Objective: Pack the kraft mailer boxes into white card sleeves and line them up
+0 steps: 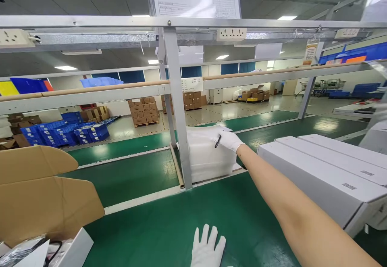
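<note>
One gloved right hand [232, 141] grips, seemingly, slim pen [217, 141].

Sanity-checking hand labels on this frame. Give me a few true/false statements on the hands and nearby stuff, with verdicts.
1. The right hand holds a black pen. True.
2. The left hand grips a white carton. False: it lies flat, fingers spread, on the green belt.
3. The right hand rests on a white wrapped bundle beside the metal post. True.
4. Both hands are bare. False: both wear white gloves.
5. The open cardboard box sits right of the right arm. False: it sits far left; long white cartons lie on the right.
</note>
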`<state>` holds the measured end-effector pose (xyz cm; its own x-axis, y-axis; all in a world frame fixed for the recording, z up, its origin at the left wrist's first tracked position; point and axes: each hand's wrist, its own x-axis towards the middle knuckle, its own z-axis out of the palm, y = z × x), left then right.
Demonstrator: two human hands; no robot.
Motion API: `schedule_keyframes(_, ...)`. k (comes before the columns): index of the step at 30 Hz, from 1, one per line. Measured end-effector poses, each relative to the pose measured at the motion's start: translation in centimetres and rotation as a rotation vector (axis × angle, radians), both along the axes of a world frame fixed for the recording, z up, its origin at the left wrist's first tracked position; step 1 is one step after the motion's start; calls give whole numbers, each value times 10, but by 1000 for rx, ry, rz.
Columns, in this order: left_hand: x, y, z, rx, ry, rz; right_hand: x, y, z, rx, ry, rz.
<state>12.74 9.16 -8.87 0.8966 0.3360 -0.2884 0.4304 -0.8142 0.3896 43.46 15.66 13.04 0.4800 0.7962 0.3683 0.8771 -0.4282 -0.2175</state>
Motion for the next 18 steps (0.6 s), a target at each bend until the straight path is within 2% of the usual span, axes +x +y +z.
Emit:
schedule_keyframes(4,-10,-1,15,-53,-63,42,-11,-7,-2,159,80,-36)
schedule_keyframes(6,-14,0,18,-31,-52,84,-24,-22,-6,301,96,-44)
schedule_keyframes(8,-15,2,17,23,-49,115,-43,-49,-19,457,98,-17)
schedule_keyframes(11,-13,3,12,102,-58,159,-84,-103,-56,640,131,93)
schedule_keyframes(15,-15,1,10,190,-114,289,-140,-167,-122,768,267,225)
schedule_keyframes(18,-41,10,13,344,-182,383,-161,-194,-158,789,407,217)
